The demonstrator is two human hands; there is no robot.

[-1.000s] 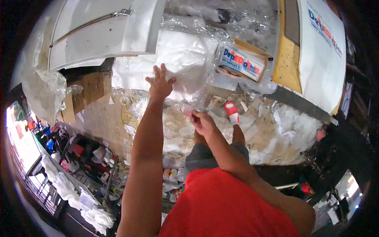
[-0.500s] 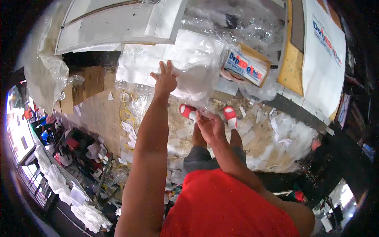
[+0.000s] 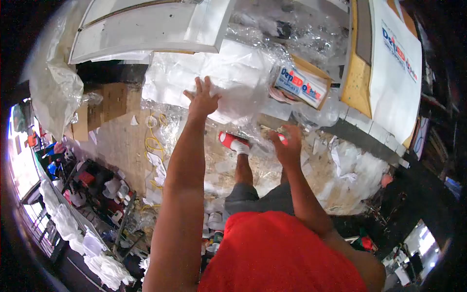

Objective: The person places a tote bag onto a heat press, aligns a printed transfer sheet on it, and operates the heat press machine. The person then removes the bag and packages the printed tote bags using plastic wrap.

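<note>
My left hand (image 3: pixel 202 100) lies flat with its fingers spread on a stack of white sheets in clear plastic (image 3: pixel 180 78). Off to the right, my right hand (image 3: pixel 287 143) is raised over the floor, near the front edge of the clear wrap. Its fingers are curled, and whether they hold any of the plastic is too unclear to tell. Beyond that hand, an open cardboard box (image 3: pixel 311 73) contains printed white and blue packs (image 3: pixel 299 86).
A grey-white metal panel (image 3: pixel 146 29) juts over the sheets at the upper left. Brown cardboard (image 3: pixel 108 104) stands at the left, near a yellow cord (image 3: pixel 153 143) on the floor. A large printed white sheet (image 3: pixel 394 73) covers a stack at the right.
My right hand has moved right, away from the lower edge of the plastic near my left hand. My left hand stays on the sheets. The view has shifted slightly.
</note>
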